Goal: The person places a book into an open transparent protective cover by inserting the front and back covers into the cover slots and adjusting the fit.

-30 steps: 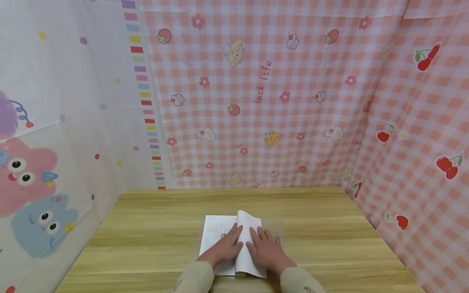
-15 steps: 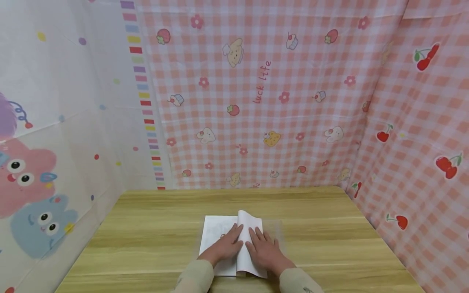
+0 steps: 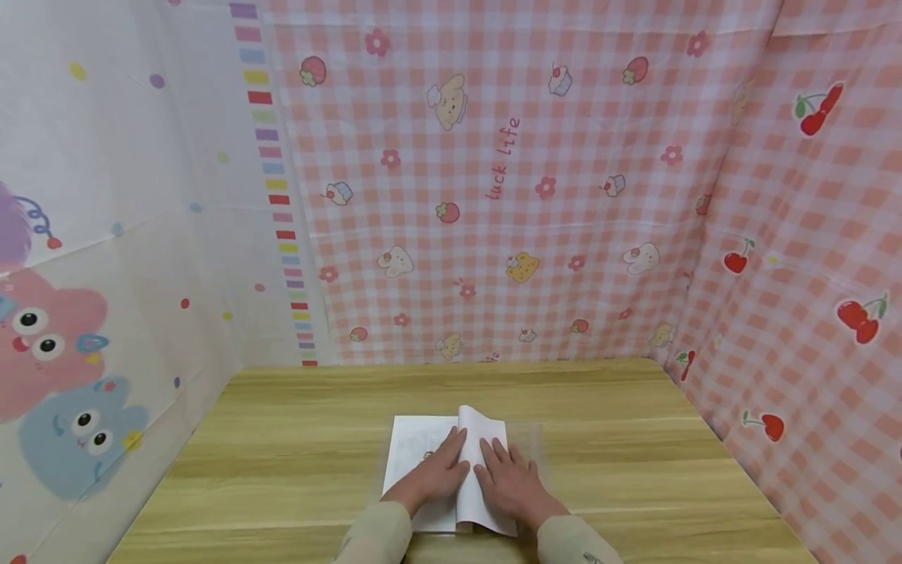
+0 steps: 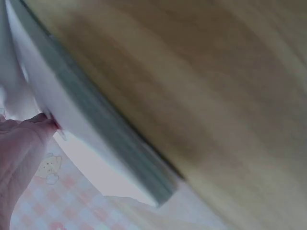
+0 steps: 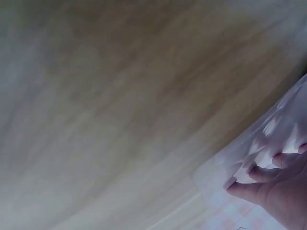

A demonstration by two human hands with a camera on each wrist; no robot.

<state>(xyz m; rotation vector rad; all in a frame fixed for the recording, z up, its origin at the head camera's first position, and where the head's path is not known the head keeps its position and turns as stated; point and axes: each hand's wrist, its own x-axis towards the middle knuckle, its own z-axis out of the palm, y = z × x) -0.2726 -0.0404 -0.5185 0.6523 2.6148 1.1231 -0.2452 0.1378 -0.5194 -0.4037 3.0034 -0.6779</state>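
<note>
A thick book or pad with white pages (image 3: 416, 439) lies on the table near its front edge. A faint print shows on its left page, partly covered by my left hand (image 3: 435, 472). That hand rests extended fingers beside the middle fold. At the right, a white sheet (image 3: 475, 505) curves up from the fold. My right hand (image 3: 513, 482) lies on this sheet with spread, straight fingers. In the left wrist view the book's thick page edge (image 4: 96, 110) shows next to the left hand (image 4: 24, 148). Clear plastic film (image 5: 216, 175) lies beneath the right hand (image 5: 280, 191).
The wood-grain table (image 3: 296, 446) extends around the book on both sides and behind it. A pink checked cloth (image 3: 493, 235) hangs at the back and right. A white cloth with cartoon figures (image 3: 127, 258) hangs at the left.
The curved sheet has edged very slightly to the right. Both hands stay almost where they were, and the head view has shifted a little.
</note>
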